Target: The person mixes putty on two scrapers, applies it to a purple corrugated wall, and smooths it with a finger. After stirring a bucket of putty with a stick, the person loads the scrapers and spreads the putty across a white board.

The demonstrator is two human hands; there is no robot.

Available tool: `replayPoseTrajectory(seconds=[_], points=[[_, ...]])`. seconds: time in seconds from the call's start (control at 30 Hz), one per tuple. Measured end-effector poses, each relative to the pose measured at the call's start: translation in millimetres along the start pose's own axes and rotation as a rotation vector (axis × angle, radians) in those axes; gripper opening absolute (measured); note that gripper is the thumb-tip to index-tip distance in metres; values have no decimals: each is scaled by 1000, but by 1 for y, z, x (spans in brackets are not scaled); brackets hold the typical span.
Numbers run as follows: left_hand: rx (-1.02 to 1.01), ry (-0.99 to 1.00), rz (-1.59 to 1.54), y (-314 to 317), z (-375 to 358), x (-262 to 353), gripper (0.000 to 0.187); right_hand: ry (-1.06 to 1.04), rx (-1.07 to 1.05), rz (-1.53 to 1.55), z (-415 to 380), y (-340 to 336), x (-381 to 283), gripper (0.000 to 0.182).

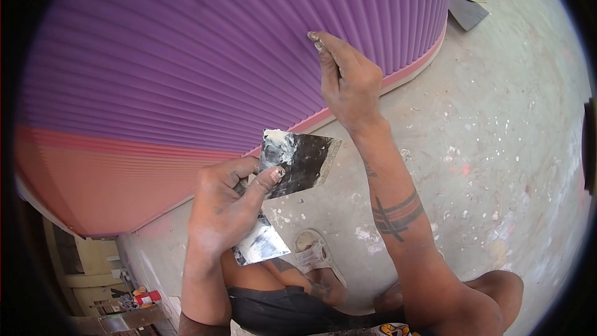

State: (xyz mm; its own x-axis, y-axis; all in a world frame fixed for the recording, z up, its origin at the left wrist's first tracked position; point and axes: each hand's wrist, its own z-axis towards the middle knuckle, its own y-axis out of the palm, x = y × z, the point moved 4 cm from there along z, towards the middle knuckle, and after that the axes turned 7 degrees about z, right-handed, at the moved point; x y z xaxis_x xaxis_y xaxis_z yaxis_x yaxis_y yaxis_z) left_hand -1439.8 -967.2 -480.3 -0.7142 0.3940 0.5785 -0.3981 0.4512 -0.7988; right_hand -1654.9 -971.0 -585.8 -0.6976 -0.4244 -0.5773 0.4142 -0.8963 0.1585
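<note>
My left hand (227,202) is closed on a dark, flat plate (301,162) smeared with white paste, its thumb pressed on the plate's face. A second, shiny metal blade (261,242) sticks out below the same hand. My right hand (353,81) is raised in front of the purple ribbed panel (249,37), with thumb and fingertips pinched together near its surface. Whether anything small sits between those fingertips, I cannot make out. White residue marks the fingertips of both hands.
Pink ribbed panelling (118,180) adjoins the purple part at the left. Grey flat pieces (466,9) lie on the speckled floor (485,149) at the upper right. Shelving and a red item (147,298) stand at the lower left. My sandalled foot (317,258) is below my hands.
</note>
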Motion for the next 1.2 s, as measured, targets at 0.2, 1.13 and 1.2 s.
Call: replayPoseTrajectory(seconds=[0.2,1.13,1.2], points=[[-6,-16,17,-1,-1,6,24,-8,-117,-72,1,-5,1,16],[-19,19,85,0,-1,2,24,68,-123,-23,-8,-6,8,18],[-27,-1,113,0,-2,4,27,-32,-5,-1,-5,-6,6,23]])
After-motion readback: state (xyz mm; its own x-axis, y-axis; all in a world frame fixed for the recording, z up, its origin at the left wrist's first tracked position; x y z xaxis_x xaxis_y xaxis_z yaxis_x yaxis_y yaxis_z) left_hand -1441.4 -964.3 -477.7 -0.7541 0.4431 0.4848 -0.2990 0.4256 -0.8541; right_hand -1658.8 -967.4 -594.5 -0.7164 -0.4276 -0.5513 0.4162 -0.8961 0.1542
